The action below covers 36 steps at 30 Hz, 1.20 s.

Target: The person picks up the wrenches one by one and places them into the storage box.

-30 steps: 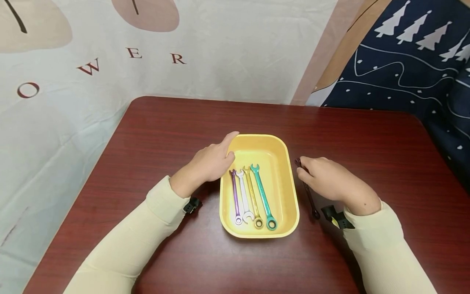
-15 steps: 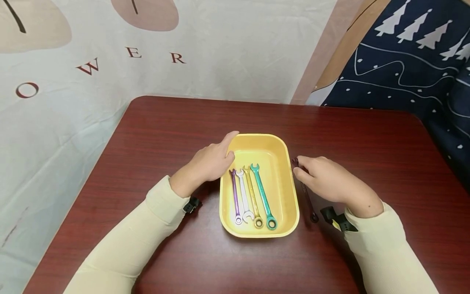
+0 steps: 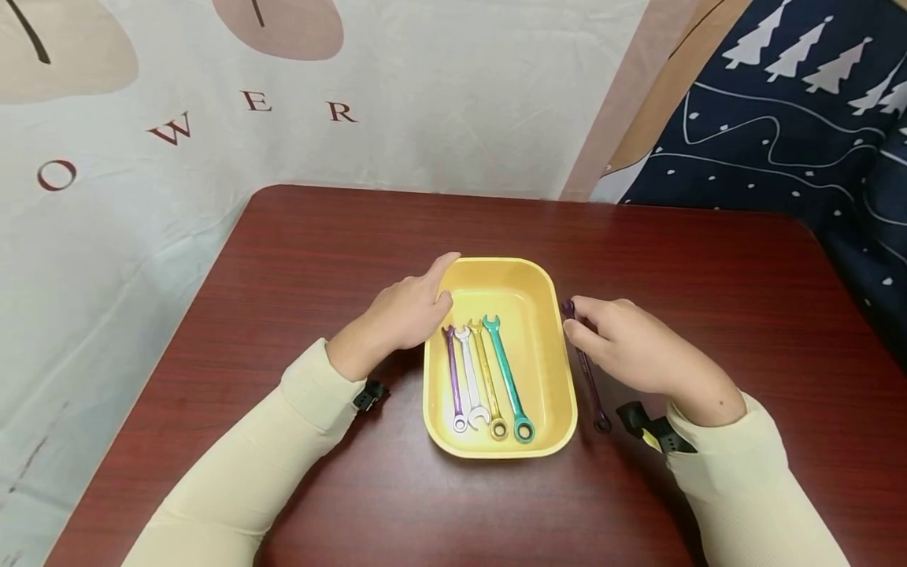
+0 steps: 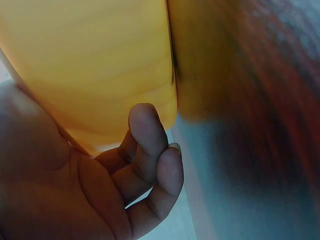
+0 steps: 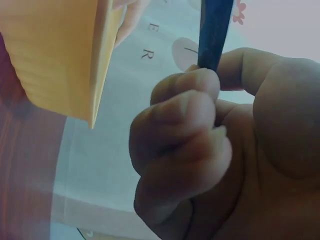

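Note:
In the head view my left hand (image 3: 398,316) grips the left rim of a yellow plastic tray (image 3: 540,346), its index finger stretched toward the far corner. The left wrist view shows fingers curled by the tray's outer wall (image 4: 110,60). Just right of the tray, my right hand (image 3: 631,344) pinches a dark purple combination wrench (image 3: 594,387) near its open end, ring end toward me. Its shaft (image 5: 214,35) also shows above the curled fingers in the right wrist view. Inside the tray lie a purple wrench (image 3: 454,378), a silver wrench (image 3: 470,374), a gold wrench (image 3: 486,378) and a teal wrench (image 3: 506,378).
A dark red wood-grain table (image 3: 340,244) with rounded far corners carries the tray. Behind it hangs a pale printed cloth (image 3: 453,94), with a navy tree-patterned cloth (image 3: 765,142) at the right. Black straps (image 3: 371,395) sit at both wrists.
My right hand has shifted slightly left toward the tray, bringing the dark purple wrench with it. The left hand, the tray and the wrenches inside stay where they were.

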Motion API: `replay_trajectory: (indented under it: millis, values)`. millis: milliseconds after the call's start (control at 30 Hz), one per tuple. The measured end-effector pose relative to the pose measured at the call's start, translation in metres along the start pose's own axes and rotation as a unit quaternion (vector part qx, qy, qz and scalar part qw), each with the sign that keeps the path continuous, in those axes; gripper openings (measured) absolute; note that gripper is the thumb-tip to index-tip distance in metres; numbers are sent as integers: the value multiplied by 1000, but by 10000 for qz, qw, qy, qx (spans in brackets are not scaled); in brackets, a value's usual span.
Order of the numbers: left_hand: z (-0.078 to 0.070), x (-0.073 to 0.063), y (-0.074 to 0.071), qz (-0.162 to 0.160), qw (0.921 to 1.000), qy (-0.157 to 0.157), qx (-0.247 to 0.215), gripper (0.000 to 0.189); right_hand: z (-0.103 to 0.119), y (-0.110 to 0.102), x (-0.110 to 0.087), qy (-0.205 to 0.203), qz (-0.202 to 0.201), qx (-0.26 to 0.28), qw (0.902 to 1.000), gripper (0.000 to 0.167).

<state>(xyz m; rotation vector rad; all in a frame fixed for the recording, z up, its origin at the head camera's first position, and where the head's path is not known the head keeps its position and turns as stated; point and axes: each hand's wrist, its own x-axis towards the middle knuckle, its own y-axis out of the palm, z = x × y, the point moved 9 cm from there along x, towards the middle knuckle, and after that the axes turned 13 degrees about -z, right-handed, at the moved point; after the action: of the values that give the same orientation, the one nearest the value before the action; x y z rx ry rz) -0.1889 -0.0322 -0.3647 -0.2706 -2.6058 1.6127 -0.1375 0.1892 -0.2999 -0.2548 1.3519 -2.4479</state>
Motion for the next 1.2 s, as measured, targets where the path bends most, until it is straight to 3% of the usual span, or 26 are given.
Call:
replay_trajectory:
  millis: [333,667,1200]
  values:
    - [0,1,-1,-18,10000,-10,-2,61,5,-7,2,123,-482,386,9980,26]
    - [1,1,-1,39,10000,-59,-60,61,8,-5,4,291,-530,560,9966,22]
    - [1,0,0,35,9999,-47,-95,61,19,12,15,266,-497,51,9984,20]
